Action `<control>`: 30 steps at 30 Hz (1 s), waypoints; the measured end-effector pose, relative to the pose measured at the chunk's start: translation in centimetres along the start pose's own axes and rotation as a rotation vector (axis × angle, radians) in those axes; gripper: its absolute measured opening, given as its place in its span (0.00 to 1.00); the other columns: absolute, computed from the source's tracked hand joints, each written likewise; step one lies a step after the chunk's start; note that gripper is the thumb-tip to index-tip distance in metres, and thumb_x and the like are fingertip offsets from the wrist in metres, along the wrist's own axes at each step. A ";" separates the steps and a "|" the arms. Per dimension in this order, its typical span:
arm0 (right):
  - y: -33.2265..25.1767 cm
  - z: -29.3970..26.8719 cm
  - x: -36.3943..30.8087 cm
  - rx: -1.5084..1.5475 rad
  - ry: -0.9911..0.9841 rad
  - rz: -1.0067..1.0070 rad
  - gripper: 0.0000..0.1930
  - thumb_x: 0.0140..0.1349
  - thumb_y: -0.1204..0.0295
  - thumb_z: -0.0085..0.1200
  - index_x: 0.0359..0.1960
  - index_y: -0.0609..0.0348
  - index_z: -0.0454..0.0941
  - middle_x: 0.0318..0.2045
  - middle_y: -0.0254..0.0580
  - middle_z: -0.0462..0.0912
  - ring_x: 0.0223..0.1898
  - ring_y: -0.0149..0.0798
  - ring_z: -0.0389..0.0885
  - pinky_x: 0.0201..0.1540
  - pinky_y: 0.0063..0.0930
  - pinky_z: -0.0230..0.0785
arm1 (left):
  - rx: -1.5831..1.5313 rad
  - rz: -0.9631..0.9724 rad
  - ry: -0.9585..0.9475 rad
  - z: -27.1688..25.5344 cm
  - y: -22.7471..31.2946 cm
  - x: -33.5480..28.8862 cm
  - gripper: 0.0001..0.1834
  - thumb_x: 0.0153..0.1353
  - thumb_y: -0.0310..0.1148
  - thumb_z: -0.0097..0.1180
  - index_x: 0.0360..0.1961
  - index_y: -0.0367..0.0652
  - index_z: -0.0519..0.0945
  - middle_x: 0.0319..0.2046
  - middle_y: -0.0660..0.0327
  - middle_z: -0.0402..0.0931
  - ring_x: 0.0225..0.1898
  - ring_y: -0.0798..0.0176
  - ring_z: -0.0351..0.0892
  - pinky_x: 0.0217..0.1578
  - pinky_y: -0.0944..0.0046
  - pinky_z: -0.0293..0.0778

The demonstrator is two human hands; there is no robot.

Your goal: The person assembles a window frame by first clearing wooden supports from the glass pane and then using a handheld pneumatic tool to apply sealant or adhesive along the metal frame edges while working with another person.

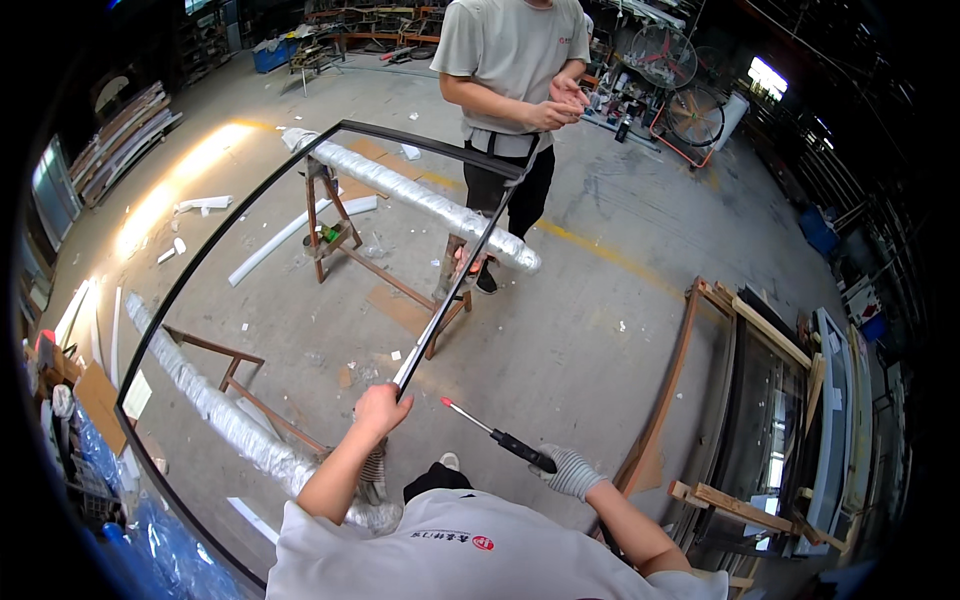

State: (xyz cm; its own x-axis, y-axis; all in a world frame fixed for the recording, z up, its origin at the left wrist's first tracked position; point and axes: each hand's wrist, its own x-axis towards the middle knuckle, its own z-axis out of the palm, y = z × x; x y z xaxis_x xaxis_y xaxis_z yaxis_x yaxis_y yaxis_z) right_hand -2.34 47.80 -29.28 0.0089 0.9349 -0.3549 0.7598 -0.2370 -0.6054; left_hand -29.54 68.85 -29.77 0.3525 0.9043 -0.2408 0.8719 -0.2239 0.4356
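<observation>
A large dark window frame [232, 218] lies across two trestles whose top bars [420, 200] are wrapped in silvery film. My left hand [382, 408], bare, is closed over the frame's right side near my body; the fingertips are partly hidden. In a grey knit glove, my right hand [572, 472] grips a screwdriver-like tool [515, 447]. It has a black handle, a thin metal shaft and a red tip, which points up and left, apart from the frame. Whether glass fills the frame is hard to tell.
A co-worker [515, 75] stands at the frame's far right corner, hands together. Wood-braced framed panels [760, 400] stand on the right. Two fans [695, 115] are at the back right. White foam strips [280, 240] and scraps lie on the floor; stacked boards [120, 140] are far left.
</observation>
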 end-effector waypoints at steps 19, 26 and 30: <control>26.4 -9.6 10.0 0.506 -0.475 0.782 0.18 0.48 0.55 0.56 0.30 0.58 0.73 0.12 0.35 0.69 0.11 0.31 0.66 0.14 0.27 0.60 | -0.020 -0.039 -0.170 5.4 8.6 5.0 0.19 0.48 0.46 0.51 0.35 0.44 0.77 0.25 0.52 0.76 0.29 0.51 0.76 0.31 0.55 0.72; 38.4 -9.9 11.5 0.136 -0.538 0.673 0.16 0.51 0.58 0.48 0.29 0.59 0.75 0.18 0.40 0.75 0.18 0.38 0.73 0.21 0.33 0.65 | 0.118 -0.356 -0.500 13.7 6.4 -3.6 0.17 0.47 0.46 0.48 0.27 0.43 0.78 0.27 0.49 0.76 0.32 0.48 0.75 0.36 0.54 0.71; 40.9 -12.5 16.9 0.060 -0.524 0.728 0.16 0.51 0.58 0.48 0.28 0.59 0.76 0.18 0.40 0.76 0.18 0.38 0.73 0.22 0.33 0.65 | -0.041 -0.501 -0.553 15.2 10.3 -8.5 0.17 0.48 0.44 0.47 0.28 0.42 0.78 0.30 0.49 0.76 0.35 0.48 0.75 0.38 0.52 0.70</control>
State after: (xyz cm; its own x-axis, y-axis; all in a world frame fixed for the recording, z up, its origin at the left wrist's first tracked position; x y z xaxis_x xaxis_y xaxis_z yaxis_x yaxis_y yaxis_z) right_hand 37.06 57.24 -51.14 0.1664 0.3106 -0.9359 0.6468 -0.7508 -0.1342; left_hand -18.40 53.29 -36.43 0.0450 0.5770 -0.8155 0.9635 0.1906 0.1880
